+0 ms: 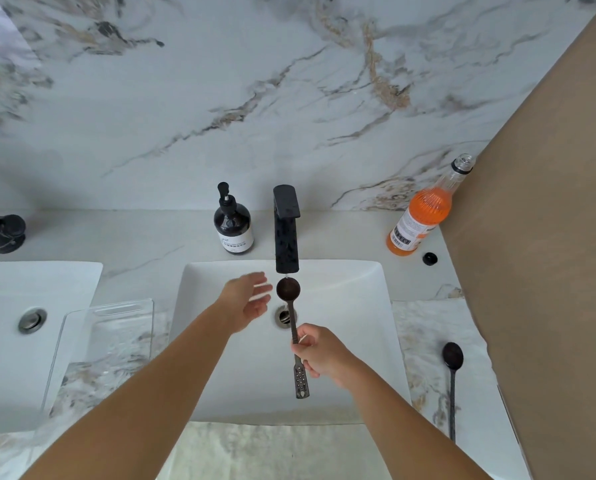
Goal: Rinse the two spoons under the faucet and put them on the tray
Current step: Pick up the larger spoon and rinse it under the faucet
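Right hand [319, 355] closed around mid-handle of first spoon [291, 320], bowl held just under the faucet [286, 230] spout, placed to catch the stream; flow too faint to confirm. Left hand [249, 299] open, empty, beside the bowl, likely ready to rub it. Second spoon [452, 372] waits on surface, right. Clear tray [82, 323] bare, left of sink [358, 271].

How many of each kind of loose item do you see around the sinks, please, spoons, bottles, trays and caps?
Spoons: 2, one held in the right hand under the faucet, one lying on the counter to the right.
Bottles: 2, a dark pump bottle and an orange drink bottle.
Trays: 1, clear.
Caps: 1, black.
Total: 6
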`<state>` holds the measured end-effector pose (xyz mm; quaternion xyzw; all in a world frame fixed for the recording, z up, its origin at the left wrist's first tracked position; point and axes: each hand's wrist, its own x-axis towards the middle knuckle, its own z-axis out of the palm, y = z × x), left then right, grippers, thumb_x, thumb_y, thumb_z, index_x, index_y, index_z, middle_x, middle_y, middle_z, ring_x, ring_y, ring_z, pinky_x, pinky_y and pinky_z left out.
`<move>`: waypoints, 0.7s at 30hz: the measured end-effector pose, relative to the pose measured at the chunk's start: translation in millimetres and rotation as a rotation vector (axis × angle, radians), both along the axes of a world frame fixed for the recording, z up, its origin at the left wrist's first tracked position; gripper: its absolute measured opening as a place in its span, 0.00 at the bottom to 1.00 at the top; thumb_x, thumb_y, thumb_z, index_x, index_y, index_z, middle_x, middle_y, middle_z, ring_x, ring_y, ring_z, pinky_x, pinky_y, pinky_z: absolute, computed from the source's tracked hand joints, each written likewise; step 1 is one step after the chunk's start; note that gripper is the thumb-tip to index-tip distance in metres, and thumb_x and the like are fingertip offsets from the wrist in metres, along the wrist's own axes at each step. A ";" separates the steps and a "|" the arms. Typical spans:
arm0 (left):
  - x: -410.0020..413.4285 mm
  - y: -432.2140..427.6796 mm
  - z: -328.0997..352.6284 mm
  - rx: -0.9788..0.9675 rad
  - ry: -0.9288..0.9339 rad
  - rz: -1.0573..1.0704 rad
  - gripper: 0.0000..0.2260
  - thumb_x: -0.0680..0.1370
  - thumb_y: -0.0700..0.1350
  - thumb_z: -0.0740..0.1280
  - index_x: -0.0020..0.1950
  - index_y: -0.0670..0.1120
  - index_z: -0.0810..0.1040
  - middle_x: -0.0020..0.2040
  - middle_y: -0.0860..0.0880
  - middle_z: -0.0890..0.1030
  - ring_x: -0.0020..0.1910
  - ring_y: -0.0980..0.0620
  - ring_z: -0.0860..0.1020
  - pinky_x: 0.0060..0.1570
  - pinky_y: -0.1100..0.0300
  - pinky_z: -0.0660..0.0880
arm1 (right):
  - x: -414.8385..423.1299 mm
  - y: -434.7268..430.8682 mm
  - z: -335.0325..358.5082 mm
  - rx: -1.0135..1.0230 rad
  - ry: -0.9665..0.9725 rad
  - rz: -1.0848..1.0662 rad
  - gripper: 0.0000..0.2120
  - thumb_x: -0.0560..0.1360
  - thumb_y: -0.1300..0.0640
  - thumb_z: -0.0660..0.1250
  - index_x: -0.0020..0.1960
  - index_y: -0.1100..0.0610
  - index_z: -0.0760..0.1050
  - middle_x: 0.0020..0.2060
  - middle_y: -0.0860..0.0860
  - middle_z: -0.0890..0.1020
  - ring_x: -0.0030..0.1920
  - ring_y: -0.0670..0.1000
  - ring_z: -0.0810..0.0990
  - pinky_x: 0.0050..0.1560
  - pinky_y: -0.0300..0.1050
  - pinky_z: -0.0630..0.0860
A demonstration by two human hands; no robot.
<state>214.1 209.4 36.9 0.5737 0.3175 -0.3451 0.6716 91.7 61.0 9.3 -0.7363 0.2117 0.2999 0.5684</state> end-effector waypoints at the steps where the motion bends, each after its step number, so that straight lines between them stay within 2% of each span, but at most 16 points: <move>1: -4.7 -4.0 -3.2 -0.028 0.017 -0.042 0.07 0.80 0.45 0.67 0.52 0.41 0.79 0.49 0.42 0.81 0.36 0.47 0.78 0.27 0.60 0.74 | 2.0 -0.1 -0.1 -0.001 -0.004 -0.001 0.04 0.78 0.62 0.62 0.44 0.58 0.70 0.30 0.54 0.72 0.25 0.52 0.66 0.24 0.40 0.65; 4: -12.0 -19.1 -8.4 -0.125 0.025 -0.124 0.10 0.79 0.48 0.67 0.56 0.45 0.80 0.50 0.44 0.83 0.42 0.45 0.82 0.38 0.58 0.76 | 8.6 -2.5 0.0 -0.007 -0.017 -0.007 0.05 0.78 0.62 0.62 0.43 0.57 0.70 0.30 0.54 0.73 0.26 0.53 0.67 0.24 0.41 0.65; 6: -12.6 -26.8 -12.3 -0.190 0.028 -0.110 0.12 0.80 0.47 0.65 0.60 0.44 0.79 0.54 0.43 0.84 0.47 0.43 0.84 0.51 0.54 0.78 | 12.5 -5.1 0.1 -0.006 -0.021 -0.017 0.05 0.78 0.62 0.62 0.43 0.56 0.70 0.30 0.53 0.74 0.26 0.53 0.68 0.24 0.41 0.65; 8: -12.2 -30.5 -15.8 -0.226 0.035 -0.100 0.11 0.82 0.46 0.63 0.60 0.41 0.78 0.56 0.42 0.84 0.50 0.42 0.85 0.64 0.49 0.76 | 15.1 -8.0 0.1 -0.015 -0.022 -0.013 0.05 0.78 0.61 0.62 0.43 0.56 0.70 0.30 0.52 0.74 0.25 0.53 0.67 0.25 0.41 0.65; 9: -11.9 -31.3 -17.8 -0.227 0.033 -0.105 0.11 0.82 0.46 0.63 0.59 0.41 0.78 0.55 0.42 0.85 0.51 0.43 0.85 0.67 0.48 0.75 | 16.0 -9.4 -0.1 -0.022 -0.023 -0.005 0.05 0.78 0.61 0.63 0.43 0.56 0.70 0.30 0.52 0.74 0.25 0.52 0.67 0.25 0.41 0.65; 12: -10.0 -33.1 -23.9 -0.141 -0.002 -0.119 0.10 0.82 0.44 0.63 0.58 0.40 0.78 0.51 0.44 0.86 0.47 0.45 0.86 0.64 0.46 0.77 | 17.1 -12.4 -1.5 -0.036 -0.021 0.028 0.04 0.78 0.59 0.63 0.44 0.56 0.71 0.32 0.55 0.74 0.23 0.51 0.67 0.25 0.40 0.66; 16: -8.2 -34.9 -28.2 0.183 -0.177 -0.153 0.06 0.80 0.42 0.67 0.51 0.40 0.82 0.37 0.46 0.86 0.30 0.51 0.86 0.42 0.53 0.84 | 17.6 -10.7 -3.4 -0.024 -0.014 0.063 0.06 0.78 0.58 0.63 0.42 0.53 0.72 0.33 0.54 0.74 0.23 0.50 0.68 0.26 0.40 0.67; 17: -8.8 -35.6 -28.6 0.231 -0.222 -0.152 0.06 0.79 0.41 0.68 0.48 0.40 0.82 0.34 0.46 0.85 0.28 0.51 0.85 0.41 0.53 0.84 | 17.8 -10.0 -3.6 -0.029 -0.014 0.068 0.06 0.78 0.58 0.63 0.42 0.53 0.72 0.32 0.53 0.74 0.22 0.50 0.68 0.26 0.40 0.67; 19: -9.6 -36.2 -27.7 0.211 -0.261 -0.146 0.07 0.80 0.39 0.66 0.45 0.40 0.82 0.36 0.43 0.85 0.32 0.48 0.86 0.45 0.49 0.85 | 18.2 -9.1 -3.6 -0.044 -0.014 0.081 0.06 0.77 0.58 0.63 0.42 0.53 0.71 0.32 0.53 0.74 0.20 0.48 0.67 0.27 0.39 0.67; 21: -9.2 -35.7 -26.7 -0.019 -0.214 -0.115 0.09 0.81 0.32 0.61 0.47 0.36 0.81 0.44 0.38 0.84 0.39 0.46 0.86 0.45 0.52 0.84 | 17.4 -8.4 -3.1 -0.043 -0.016 0.090 0.05 0.77 0.58 0.62 0.42 0.54 0.72 0.33 0.55 0.74 0.19 0.48 0.68 0.27 0.39 0.67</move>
